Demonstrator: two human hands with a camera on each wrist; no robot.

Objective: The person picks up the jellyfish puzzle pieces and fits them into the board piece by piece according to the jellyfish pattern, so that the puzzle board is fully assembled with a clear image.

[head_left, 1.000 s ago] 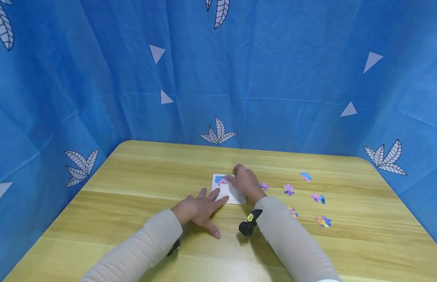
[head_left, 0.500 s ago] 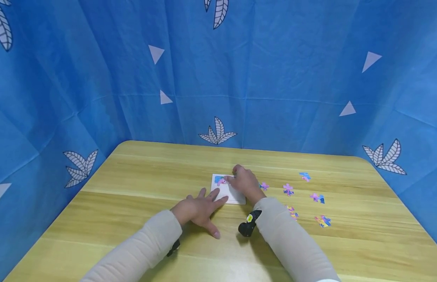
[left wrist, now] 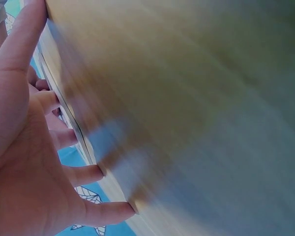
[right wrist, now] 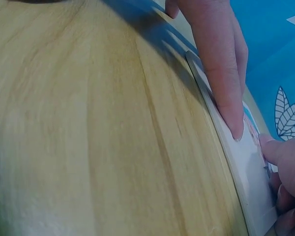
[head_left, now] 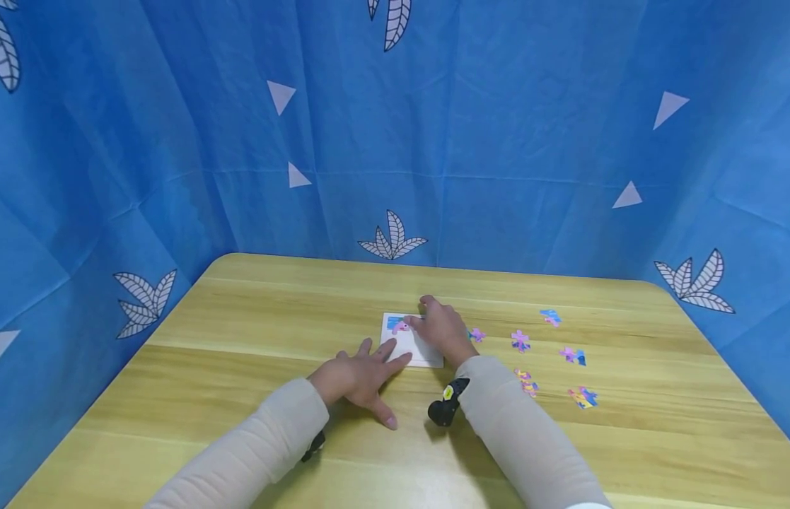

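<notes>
A small white puzzle board [head_left: 423,352] lies on the table, with a blue-and-pink jigsaw piece [head_left: 397,326] in its far left corner. My left hand [head_left: 361,378] is spread, its straight fingertips resting on the board's left and near part and its thumb on the wood. In the left wrist view, the fingers [left wrist: 83,174] reach down to the table and board edge. My right hand [head_left: 440,328] is over the board's far right part, thumb beside the placed piece. Between thumb [right wrist: 271,147] and curled fingers it pinches a jigsaw piece, mostly hidden.
Several loose jigsaw pieces lie to the right, among them a blue-and-pink one [head_left: 550,317], a pink one [head_left: 520,341] and a yellow-and-blue one [head_left: 583,397]. The wooden table [head_left: 242,304] ends at a blue curtain [head_left: 528,155]. A black wrist camera [head_left: 443,408] hangs under the right cuff.
Both hands and the board stay almost in place. The right hand's fingers shift only slightly at the board; the whole head view drifts a little.
</notes>
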